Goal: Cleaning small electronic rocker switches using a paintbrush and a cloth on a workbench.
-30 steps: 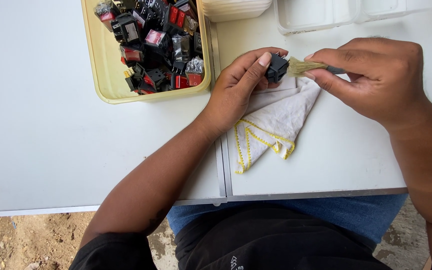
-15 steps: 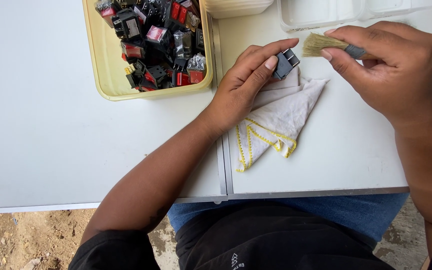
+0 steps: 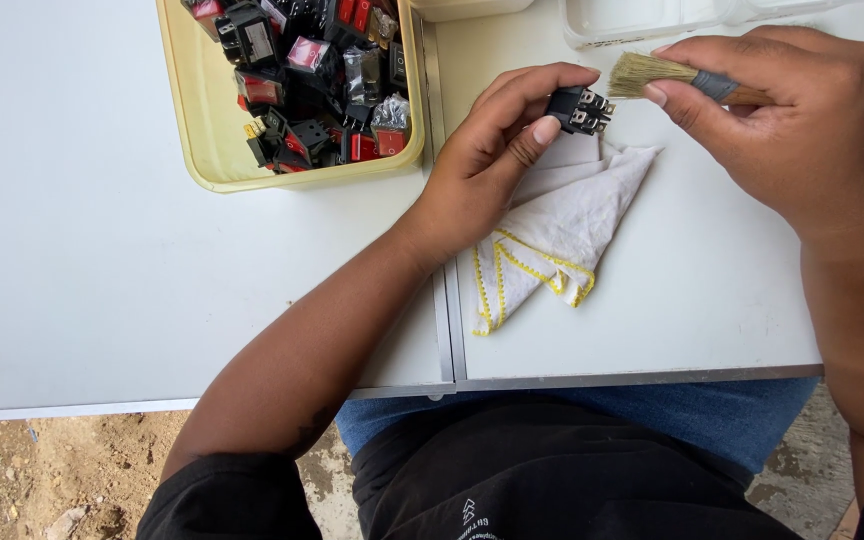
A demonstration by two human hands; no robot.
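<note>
Small black rocker switch (image 3: 578, 108) pinched in the left hand (image 3: 492, 160), thumb under it, fingertips over the top, metal terminals turned toward the brush. Right hand (image 3: 787, 120) is closed around a small paintbrush (image 3: 667, 76), bristle tip just beside the switch terminals, nearly touching; contact not clear.

Progress, as a judgement: this one switch looks mid-brushing, not finished. Just below the left hand's fingers lies a folded white cloth with yellow stitching (image 3: 552, 240), nothing resting on it. Up and to the outer side of the left hand sits a yellow tub (image 3: 192, 110) piled with more black and red switches (image 3: 312, 80), so plenty seems left to do. No separate heap of done switches is visible.

Hidden or unclear: tub top is cut by the frame edge, count impossible. A clear plastic container (image 3: 672, 15) above the right hand is cropped, contents unreadable. Brush handle mostly buried in the right hand. Switch front face hidden by fingers. Dust on the switch can't be made out.
</note>
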